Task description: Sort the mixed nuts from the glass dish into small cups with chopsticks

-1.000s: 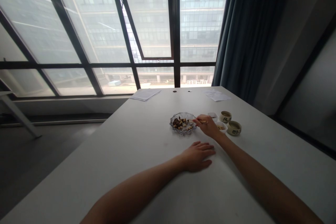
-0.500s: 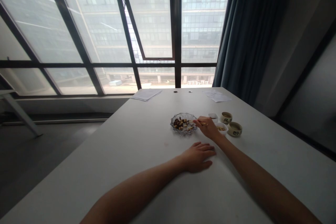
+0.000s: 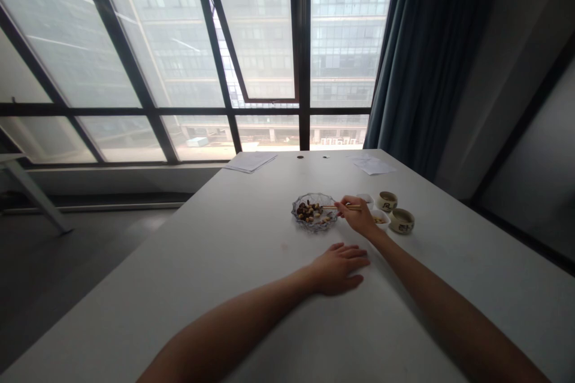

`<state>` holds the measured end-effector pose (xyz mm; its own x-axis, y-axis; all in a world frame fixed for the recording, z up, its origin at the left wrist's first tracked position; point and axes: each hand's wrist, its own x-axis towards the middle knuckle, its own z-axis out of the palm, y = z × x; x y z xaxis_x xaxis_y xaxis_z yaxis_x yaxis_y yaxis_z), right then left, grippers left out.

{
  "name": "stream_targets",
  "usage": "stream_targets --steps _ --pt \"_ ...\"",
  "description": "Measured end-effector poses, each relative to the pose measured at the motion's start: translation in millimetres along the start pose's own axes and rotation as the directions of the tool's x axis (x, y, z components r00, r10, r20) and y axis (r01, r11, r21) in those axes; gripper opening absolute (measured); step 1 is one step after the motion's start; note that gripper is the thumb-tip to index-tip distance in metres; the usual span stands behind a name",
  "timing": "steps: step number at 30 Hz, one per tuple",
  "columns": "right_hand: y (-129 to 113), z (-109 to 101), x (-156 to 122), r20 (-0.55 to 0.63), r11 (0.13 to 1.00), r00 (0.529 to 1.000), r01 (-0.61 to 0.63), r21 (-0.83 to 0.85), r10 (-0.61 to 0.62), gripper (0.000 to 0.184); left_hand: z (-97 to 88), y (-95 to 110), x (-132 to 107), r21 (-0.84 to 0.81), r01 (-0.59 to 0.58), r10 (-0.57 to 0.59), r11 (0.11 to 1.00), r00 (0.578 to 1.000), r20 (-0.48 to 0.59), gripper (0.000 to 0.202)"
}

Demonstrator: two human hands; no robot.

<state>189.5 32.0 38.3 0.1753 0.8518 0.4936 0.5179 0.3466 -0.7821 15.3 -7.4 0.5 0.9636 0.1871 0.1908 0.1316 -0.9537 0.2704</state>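
**Right hand (image 3: 357, 216) with chopsticks (image 3: 340, 207) over a cut-glass dish (image 3: 314, 225) of nuts (image 3: 308, 211); left hand (image 3: 336, 268) palm down on a white table (image 3: 224, 293).**

Left fingers slightly apart, flat on the tabletop, well apart from the dish. Right fingers clamped on one pair of chopsticks, held level, tips above the nuts; contact with a nut too small to tell. Just past the right hand, two small white dishes (image 3: 374, 209), then two cream ceramic cups (image 3: 394, 210) with dark characters. Room for moving between the dish and the table's left edge. Farther off, two sets of papers (image 3: 250, 161) near the far edge; beyond, a large window (image 3: 260, 36) and a dark curtain (image 3: 426, 54).
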Motion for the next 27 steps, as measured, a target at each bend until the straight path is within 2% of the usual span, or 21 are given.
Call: stream_targets --steps 9,13,20,24,27 --pt "-5 -3 -1 0.013 0.998 0.999 0.033 -0.048 -0.032 0.033 1.8 -1 0 -0.018 -0.007 0.007 1.000 1.000 -0.017 0.049" --pt "-2 -1 -2 0.021 0.996 0.998 0.063 -0.056 -0.061 0.043 1.1 -1 0 -0.032 -0.004 0.004 0.999 1.000 -0.016 0.049" --pt "-1 0 2 -0.084 0.999 0.996 0.032 0.011 -0.031 0.048 -0.5 0 0 -0.025 -0.002 0.001 1.000 1.000 -0.005 0.048" --pt "-26 -22 11 -0.162 0.997 0.987 0.032 0.070 -0.020 0.047 -0.3 -1 0 -0.016 0.000 0.000 1.000 1.000 0.004 0.048" --pt "-54 -59 17 -0.234 0.995 0.972 0.031 0.099 -0.007 0.045 0.1 -1 0 -0.016 0.000 0.000 1.000 1.000 0.002 0.047"
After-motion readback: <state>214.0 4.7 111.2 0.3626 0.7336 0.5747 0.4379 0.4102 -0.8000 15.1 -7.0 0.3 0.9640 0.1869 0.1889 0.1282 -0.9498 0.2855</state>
